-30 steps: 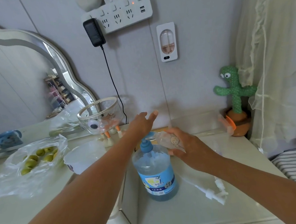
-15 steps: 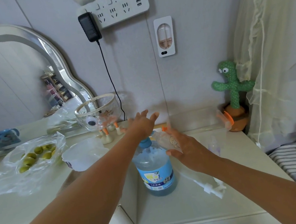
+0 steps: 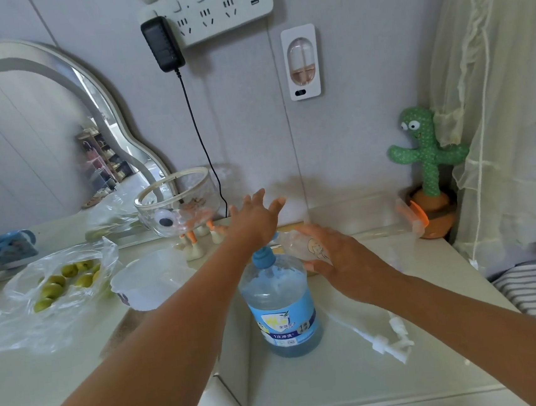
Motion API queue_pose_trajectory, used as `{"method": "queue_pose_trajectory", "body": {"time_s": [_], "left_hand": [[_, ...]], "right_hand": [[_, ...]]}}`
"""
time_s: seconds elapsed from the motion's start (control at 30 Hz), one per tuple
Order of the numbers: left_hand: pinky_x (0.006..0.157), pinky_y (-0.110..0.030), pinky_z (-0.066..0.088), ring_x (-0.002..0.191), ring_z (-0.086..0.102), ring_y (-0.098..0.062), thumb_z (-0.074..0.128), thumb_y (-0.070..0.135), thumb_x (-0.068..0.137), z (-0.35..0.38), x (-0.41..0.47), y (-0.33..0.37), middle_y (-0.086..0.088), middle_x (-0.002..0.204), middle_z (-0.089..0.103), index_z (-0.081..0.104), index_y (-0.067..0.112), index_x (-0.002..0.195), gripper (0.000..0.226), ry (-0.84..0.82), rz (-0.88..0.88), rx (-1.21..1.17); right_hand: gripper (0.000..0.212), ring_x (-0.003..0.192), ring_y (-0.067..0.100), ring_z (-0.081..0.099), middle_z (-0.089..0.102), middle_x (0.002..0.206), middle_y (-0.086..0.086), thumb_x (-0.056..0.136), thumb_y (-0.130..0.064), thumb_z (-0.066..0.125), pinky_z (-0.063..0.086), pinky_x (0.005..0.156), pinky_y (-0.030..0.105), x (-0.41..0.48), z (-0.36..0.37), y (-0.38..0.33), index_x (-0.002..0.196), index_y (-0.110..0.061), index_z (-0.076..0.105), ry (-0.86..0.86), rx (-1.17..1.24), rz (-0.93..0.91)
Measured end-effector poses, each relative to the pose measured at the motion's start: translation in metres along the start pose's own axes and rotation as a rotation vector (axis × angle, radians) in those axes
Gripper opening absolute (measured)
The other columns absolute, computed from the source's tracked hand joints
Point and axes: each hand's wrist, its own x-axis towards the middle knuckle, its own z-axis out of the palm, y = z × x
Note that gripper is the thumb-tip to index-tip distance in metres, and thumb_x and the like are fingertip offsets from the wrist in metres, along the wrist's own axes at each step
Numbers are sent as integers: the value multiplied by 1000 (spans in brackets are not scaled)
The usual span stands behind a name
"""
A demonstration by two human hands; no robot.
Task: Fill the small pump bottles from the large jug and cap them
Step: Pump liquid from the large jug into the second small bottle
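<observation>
Large clear plastic jug (image 3: 281,303) with a blue label: upright at the middle of the pale tabletop (image 3: 343,388), part full of blue liquid, with a blue pump head (image 3: 263,259) fitted at the neck. Left hand (image 3: 255,218): fingers straight and splayed wide, heel of the palm down on the pump head, gripping nothing. Right hand (image 3: 342,258): fingers and thumb wrapped round a small clear plastic bottle (image 3: 300,247) with a printed cartoon figure. The bottle is held tilted almost onto its side, just right of the pump head, mouth toward it; whether the mouth touches the spout cannot be told. White plastic pump caps (image 3: 392,338): loose on the tabletop right of the jug, apart from the bottle. Left section: crumpled clear plastic bag of green fruit (image 3: 60,283); beside it a white plastic tub (image 3: 150,281); behind that a glass bowl with a googly eye and duck feet (image 3: 178,201), standing before a wavy-framed mirror (image 3: 40,133). Back right corner: green plush cactus in an orange pot (image 3: 428,161), against a cream sheer curtain (image 3: 497,82). Wall: white power strip (image 3: 225,10) with a black plug adapter (image 3: 163,46).
</observation>
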Motion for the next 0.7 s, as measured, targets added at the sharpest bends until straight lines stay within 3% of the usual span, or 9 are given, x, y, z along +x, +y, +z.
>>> {"method": "queue_pose_trajectory", "body": {"time_s": [0.07,0.13,0.27,0.33,0.43,0.53,0.7], "left_hand": [[117,-58,1,148,2,-31,22,44,103,7,3,-3,4,160,6,13,32,152,51,-29,25,69],[117,-55,6,147,5,-33,25,40,104,13,5,-3,-3,161,7,16,27,152,51,-67,56,82],[115,-57,15,145,16,-36,27,60,96,14,4,-4,-6,158,23,19,28,151,64,-27,-35,-57],[115,-50,20,141,27,-33,29,61,96,9,1,-3,-11,154,31,22,20,151,69,-7,-42,-133],[117,-47,19,141,29,-31,30,57,97,0,-3,-2,-14,153,31,23,13,150,70,31,-12,-198],[117,-48,20,140,31,-31,30,56,97,-3,-3,0,-15,152,33,23,12,150,69,29,-7,-181],[116,-47,23,139,32,-32,30,59,96,2,3,-2,-14,151,35,23,14,150,71,19,-32,-193]], "right_hand": [[55,125,16,43,43,142,-3,93,-30,53,38,103,31,-1,5,5,143,-34,30,-16,-20,17],[57,129,17,40,39,146,-3,94,-34,51,35,107,30,-5,9,7,146,-32,27,-33,-27,30],[56,129,17,40,39,147,-3,93,-31,54,36,106,31,-7,6,2,144,-33,29,-35,14,40],[56,128,17,42,41,146,-3,92,-30,55,37,106,33,-7,5,-2,143,-34,30,-25,26,41],[56,124,17,44,45,140,-2,91,-29,56,39,103,33,-9,2,-8,141,-31,31,9,23,25],[55,119,15,47,48,134,-4,91,-26,58,39,96,26,-11,1,-11,139,-30,33,37,31,-1],[51,109,13,51,52,128,-5,89,-26,60,45,90,28,-7,3,-7,133,-31,35,70,45,2]]}}
